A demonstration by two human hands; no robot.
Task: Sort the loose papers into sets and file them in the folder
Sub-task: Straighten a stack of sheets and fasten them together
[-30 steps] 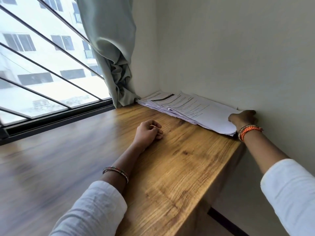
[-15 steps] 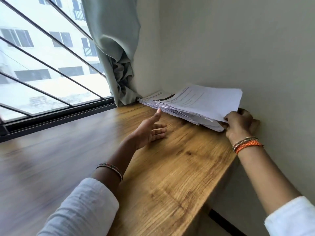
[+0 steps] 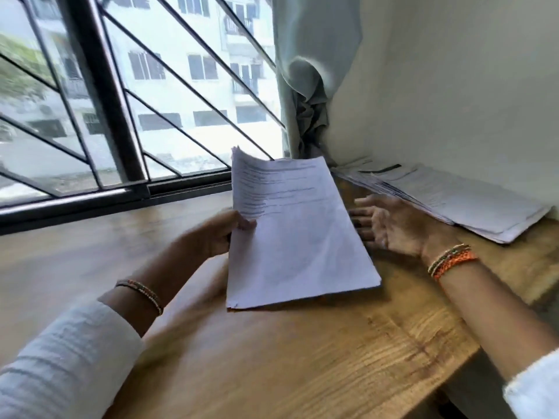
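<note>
Left hand [image 3: 225, 234] grips a sheaf of papers [image 3: 296, 234] by its left edge, thumb on the printed top sheet and the fingers curled out of sight behind. That sheaf is tilted, its far end raised toward the window [image 3: 136, 95] and its near edge low over the wooden surface [image 3: 302, 358]; whether the near edge actually touches the wood cannot be told through the motion blur. Lines of print cover the upper part of the top sheet, too smeared to read.

Right hand [image 3: 393, 225] is released and holds nothing: palm turned up and to the left, fingers spread and nearly straight, just beside the right edge of the held sheaf. Whether its fingertips touch that edge cannot be told, since the sheaf hides them. It lies between the sheaf and the remaining pile of papers [image 3: 453, 201], which rests flat on the surface in the corner, against the wall [image 3: 453, 86].

A pale green curtain [image 3: 311, 71] hangs in that corner, bunched above the far end of the pile. Both wrists wear beaded bracelets, the right one with an orange braided band [image 3: 452, 261], and white sleeves [image 3: 66, 364] cover both forearms. Dark diagonal bars cross the window, with a pale building visible beyond.
</note>
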